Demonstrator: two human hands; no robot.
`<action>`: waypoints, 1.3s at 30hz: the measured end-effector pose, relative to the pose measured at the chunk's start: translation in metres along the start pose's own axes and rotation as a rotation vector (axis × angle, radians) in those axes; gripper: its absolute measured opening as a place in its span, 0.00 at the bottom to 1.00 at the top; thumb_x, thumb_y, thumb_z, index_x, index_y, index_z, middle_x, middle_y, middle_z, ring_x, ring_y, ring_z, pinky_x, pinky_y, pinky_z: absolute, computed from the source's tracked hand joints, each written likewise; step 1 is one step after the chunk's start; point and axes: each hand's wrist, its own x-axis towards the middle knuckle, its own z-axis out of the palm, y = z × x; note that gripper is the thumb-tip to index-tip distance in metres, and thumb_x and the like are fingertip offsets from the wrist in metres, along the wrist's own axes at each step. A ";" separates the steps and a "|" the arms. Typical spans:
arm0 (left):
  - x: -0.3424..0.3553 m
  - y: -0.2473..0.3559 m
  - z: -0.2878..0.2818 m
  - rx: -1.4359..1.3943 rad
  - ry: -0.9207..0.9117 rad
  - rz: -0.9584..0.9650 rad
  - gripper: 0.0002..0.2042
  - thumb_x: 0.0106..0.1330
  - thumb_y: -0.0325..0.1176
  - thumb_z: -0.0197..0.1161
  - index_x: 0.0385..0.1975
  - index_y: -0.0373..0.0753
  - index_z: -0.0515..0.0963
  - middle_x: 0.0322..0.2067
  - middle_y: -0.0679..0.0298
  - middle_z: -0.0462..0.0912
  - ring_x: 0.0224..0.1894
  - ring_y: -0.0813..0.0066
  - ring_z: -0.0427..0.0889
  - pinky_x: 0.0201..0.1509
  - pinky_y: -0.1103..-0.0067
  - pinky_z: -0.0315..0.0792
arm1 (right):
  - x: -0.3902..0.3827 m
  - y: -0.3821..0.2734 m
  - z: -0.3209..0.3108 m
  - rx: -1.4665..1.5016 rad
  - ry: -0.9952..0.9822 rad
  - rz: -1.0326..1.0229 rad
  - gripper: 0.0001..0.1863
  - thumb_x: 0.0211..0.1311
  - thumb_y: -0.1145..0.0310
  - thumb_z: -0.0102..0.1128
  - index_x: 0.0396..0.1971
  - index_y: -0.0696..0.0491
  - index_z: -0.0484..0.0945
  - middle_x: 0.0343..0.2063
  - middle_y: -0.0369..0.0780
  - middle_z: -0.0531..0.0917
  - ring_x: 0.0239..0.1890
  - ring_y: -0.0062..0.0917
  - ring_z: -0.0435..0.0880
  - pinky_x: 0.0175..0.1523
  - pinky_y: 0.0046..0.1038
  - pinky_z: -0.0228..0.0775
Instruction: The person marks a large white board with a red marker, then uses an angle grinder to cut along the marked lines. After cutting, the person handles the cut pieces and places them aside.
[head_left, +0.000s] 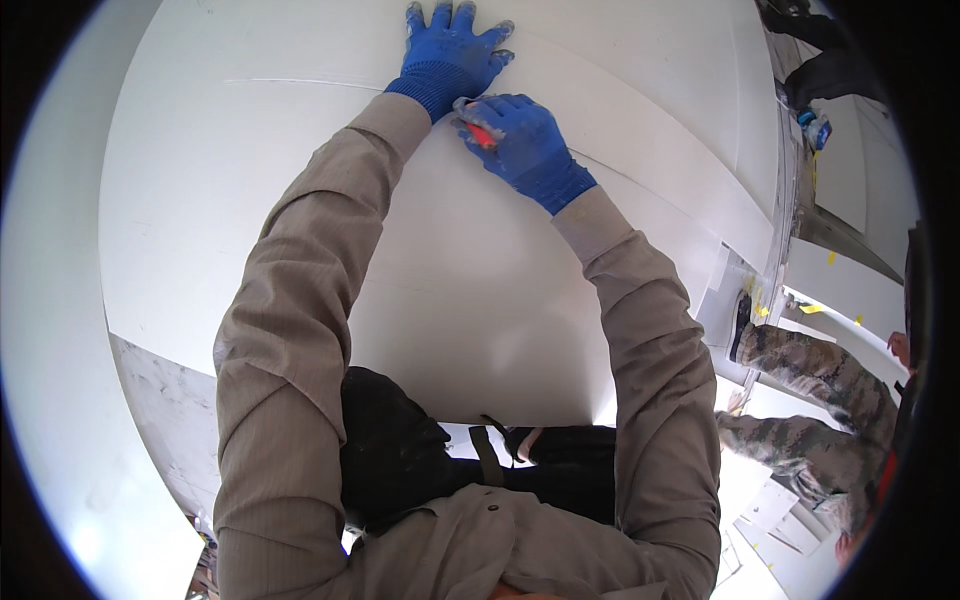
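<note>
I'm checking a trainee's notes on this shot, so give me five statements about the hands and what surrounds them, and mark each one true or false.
1. The left hand and the right hand both wear blue gloves. True.
2. The left hand is clenched in a fist. False: its fingers are spread over the white surface.
3. The right hand holds a red object. True.
4. The person's sleeves are bright green. False: they are greyish brown.
5. Camouflage trousers show toward the right of the picture. True.
</note>
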 end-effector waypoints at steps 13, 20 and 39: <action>-0.025 0.010 0.065 0.147 0.086 0.023 0.25 0.78 0.53 0.49 0.74 0.62 0.67 0.73 0.56 0.66 0.77 0.55 0.60 0.78 0.45 0.46 | -0.200 0.107 -0.069 0.154 -0.019 0.197 0.18 0.55 0.68 0.74 0.46 0.50 0.82 0.42 0.42 0.86 0.42 0.39 0.85 0.49 0.38 0.79; -0.028 0.032 0.077 0.402 0.044 0.042 0.25 0.80 0.49 0.50 0.76 0.67 0.62 0.76 0.65 0.64 0.79 0.67 0.59 0.81 0.53 0.48 | -0.217 0.118 -0.117 -0.056 -0.180 0.023 0.18 0.60 0.64 0.68 0.50 0.49 0.82 0.47 0.38 0.84 0.45 0.36 0.83 0.53 0.35 0.76; 0.000 0.165 0.129 0.133 -0.059 0.069 0.32 0.76 0.55 0.53 0.76 0.51 0.62 0.76 0.58 0.64 0.79 0.58 0.58 0.81 0.53 0.47 | -0.301 0.139 -0.108 -0.036 -0.176 0.300 0.16 0.61 0.67 0.69 0.49 0.49 0.79 0.42 0.35 0.84 0.45 0.30 0.85 0.52 0.33 0.76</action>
